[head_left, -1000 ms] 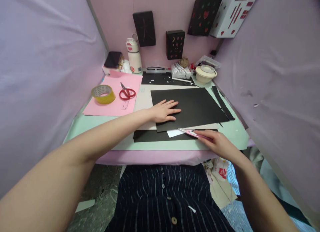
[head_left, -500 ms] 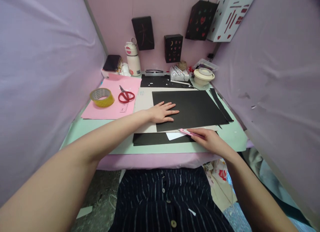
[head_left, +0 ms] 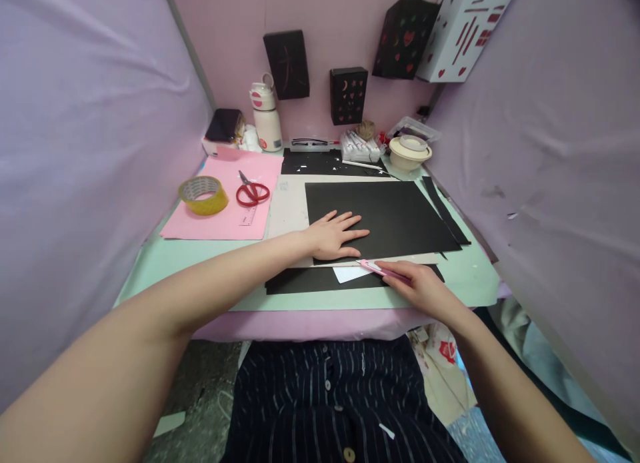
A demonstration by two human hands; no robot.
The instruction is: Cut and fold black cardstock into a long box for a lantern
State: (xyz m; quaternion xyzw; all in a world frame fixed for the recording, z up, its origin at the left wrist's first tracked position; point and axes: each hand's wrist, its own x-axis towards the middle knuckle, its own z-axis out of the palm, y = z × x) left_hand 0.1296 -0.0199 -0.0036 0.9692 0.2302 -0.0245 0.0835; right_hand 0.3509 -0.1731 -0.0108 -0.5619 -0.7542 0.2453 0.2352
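A large black sheet (head_left: 395, 210) lies on a pale board (head_left: 289, 206) in the middle of the table. My left hand (head_left: 335, 236) is spread flat on the sheet's lower left part, its fingers apart and holding nothing. Pinched in my right hand (head_left: 413, 282) is a pink craft knife (head_left: 383, 270), whose tip is at the sheet's front edge, just right of my left hand's fingers. Under the knife, a white piece of paper (head_left: 350, 274) rests on more black paper (head_left: 300, 280) at the front.
On the left, a yellow tape roll (head_left: 204, 195) and red-handled scissors (head_left: 253, 194) lie on pink paper (head_left: 225, 224). A bottle (head_left: 268, 124), markers (head_left: 360, 147) and a lidded bowl (head_left: 409, 154) stand at the back. Black strips (head_left: 443, 210) lie at the right. Decorated boxes (head_left: 406, 40) hang above.
My left hand has slid slightly right and toward the front edge of the black sheet. The right hand with the knife has shifted only a little.
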